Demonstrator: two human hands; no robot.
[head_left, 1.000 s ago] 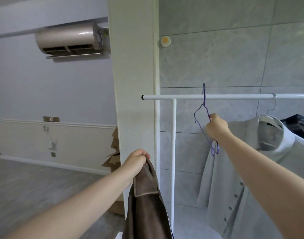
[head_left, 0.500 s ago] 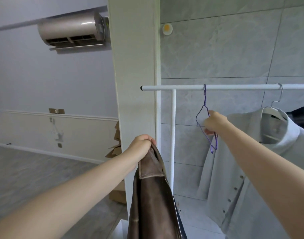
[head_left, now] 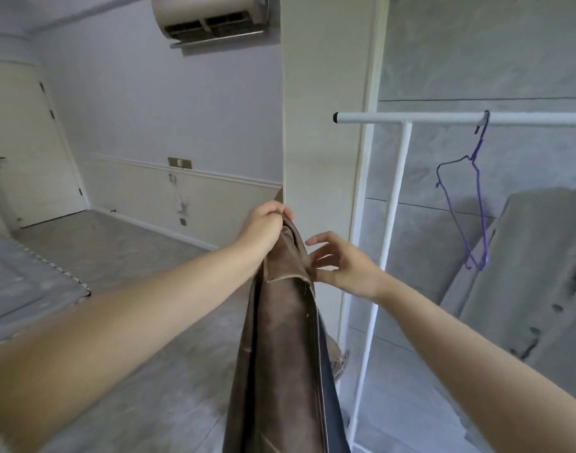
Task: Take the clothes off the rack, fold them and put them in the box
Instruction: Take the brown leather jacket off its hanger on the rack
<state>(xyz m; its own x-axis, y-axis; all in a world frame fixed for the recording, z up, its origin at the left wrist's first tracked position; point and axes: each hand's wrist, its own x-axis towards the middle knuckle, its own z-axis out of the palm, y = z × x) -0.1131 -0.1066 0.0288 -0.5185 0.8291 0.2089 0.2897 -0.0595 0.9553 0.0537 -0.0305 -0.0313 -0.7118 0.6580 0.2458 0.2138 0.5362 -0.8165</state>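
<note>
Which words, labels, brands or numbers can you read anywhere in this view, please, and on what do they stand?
None can be read.
Air conditioner: no brand or label shows on its casing.
Brown jacket, held by the left hand: no tag or print shows.
Grey shirt: blurred, no text shows.

Grey shirt (head_left: 538,273) blurred, edge-cropped.

The white rack (head_left: 401,204) stands on the grey floor (head_left: 142,256), its top rail bearing an empty purple wire hanger (head_left: 476,204). Just right of that hanger, a pale grey buttoned shirt (head_left: 535,273) hangs down, its own hanger out of view.
</note>
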